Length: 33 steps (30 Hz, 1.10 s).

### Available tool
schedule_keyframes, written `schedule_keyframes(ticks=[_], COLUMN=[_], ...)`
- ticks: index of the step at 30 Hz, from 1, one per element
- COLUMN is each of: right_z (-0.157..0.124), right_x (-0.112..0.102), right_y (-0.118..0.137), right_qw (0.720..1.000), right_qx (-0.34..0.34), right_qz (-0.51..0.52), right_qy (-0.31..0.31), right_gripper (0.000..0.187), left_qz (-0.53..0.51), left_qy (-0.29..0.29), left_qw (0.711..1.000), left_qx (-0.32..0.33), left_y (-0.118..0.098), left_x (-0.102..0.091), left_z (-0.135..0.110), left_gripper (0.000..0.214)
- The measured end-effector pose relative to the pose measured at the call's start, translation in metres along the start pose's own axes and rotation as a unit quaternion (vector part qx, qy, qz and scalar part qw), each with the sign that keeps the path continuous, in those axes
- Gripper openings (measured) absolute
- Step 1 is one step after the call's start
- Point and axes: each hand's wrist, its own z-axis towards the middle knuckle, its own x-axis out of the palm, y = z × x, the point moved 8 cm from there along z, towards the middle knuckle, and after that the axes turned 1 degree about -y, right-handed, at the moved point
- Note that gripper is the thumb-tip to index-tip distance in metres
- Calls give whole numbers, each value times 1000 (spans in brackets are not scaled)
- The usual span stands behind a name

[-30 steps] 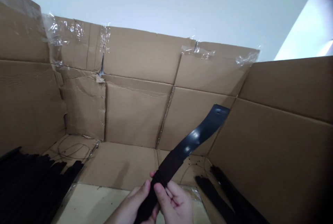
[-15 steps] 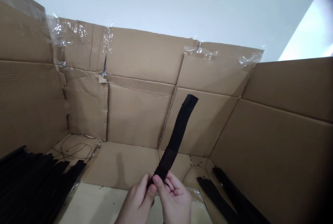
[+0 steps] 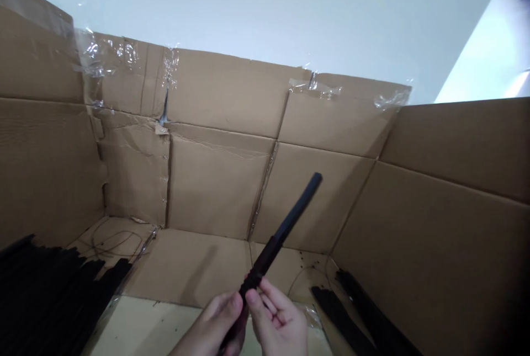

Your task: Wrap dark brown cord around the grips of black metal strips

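Note:
A long black flat metal strip (image 3: 281, 234) stands up from my hands, tilted to the right and seen almost edge-on. Its lower part looks darker and matte, and its upper end is glossier. My left hand (image 3: 211, 325) grips the strip low down, and its lower end shows below that hand. My right hand (image 3: 277, 320) pinches the strip just above and beside my left hand, with its fingers curled around the edge.
A heap of black strips (image 3: 49, 290) lies at the lower left, and several more (image 3: 343, 312) lie at the lower right. Taped cardboard walls (image 3: 219, 179) rise ahead. A thin wire (image 3: 111, 237) lies on the cardboard floor, with a pale board (image 3: 153, 328) below.
The strip has turned from showing its broad face to nearly edge-on. It swung upright, then leaned slightly right. Both hands still hold it.

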Motion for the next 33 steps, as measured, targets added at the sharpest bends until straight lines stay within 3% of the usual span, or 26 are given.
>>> schedule_keyframes(ticks=[2, 3, 5, 7, 11, 12, 14, 16, 17, 20, 21, 25, 28, 30, 33], right_z=[4, 4, 2, -2, -7, -8, -9, -10, -10, -8, -8, -14, -14, -10, -3], right_x=[-3, -1, 7, 7, 2, 7, 14, 17, 17, 20, 20, 8, 8, 14, 15], right_y=[11, 14, 12, 6, -1, -2, -1, -2, -3, -11, -13, -22, -14, -5, -1], right_qw=[999, 999, 997, 995, 996, 997, 998, 999, 999, 998, 998, 997, 996, 994, 992], right_qx=[-29, -33, -18, -7, -11, -10, -13, -11, -12, -13, -19, -1, -10, -42, -78], right_qz=[-16, -22, -47, -80, -86, -72, -41, -30, -35, -55, -52, -27, -60, -96, -99], right_qy=[-18, -3, 55, 62, 24, 40, 53, 24, 5, -9, -10, -66, -61, -23, -5], right_gripper=[43, 42, 44, 48, 56, 58, 62, 58, 54, 53, 53, 60, 55, 48, 46], left_qz=[51, 47, -10, -54, -45, -55, -105, -144, -146, -76, -79, -163, -138, -99, -19], left_qy=[-101, -113, -64, -26, -98, -78, 32, 120, 97, -58, -51, 160, 207, 141, -44], left_qw=[992, 991, 998, 997, 994, 995, 992, 977, 980, 995, 995, 965, 952, 973, 999], left_qx=[54, 48, -9, -43, 7, -1, -60, -105, -98, -29, -31, -129, -179, -152, 8], left_y=[-9, -7, 7, 15, 0, -2, 0, 5, 7, 5, 4, 0, 3, 8, -5], left_x=[-14, -16, -5, 5, -6, -5, 9, 20, 16, -11, -10, 21, 25, 14, -17], left_z=[1, 3, 7, 8, 1, -1, -4, -7, -5, 2, 2, -7, -10, -1, 8], left_gripper=[70, 73, 82, 87, 73, 70, 69, 72, 74, 76, 76, 77, 77, 76, 71])
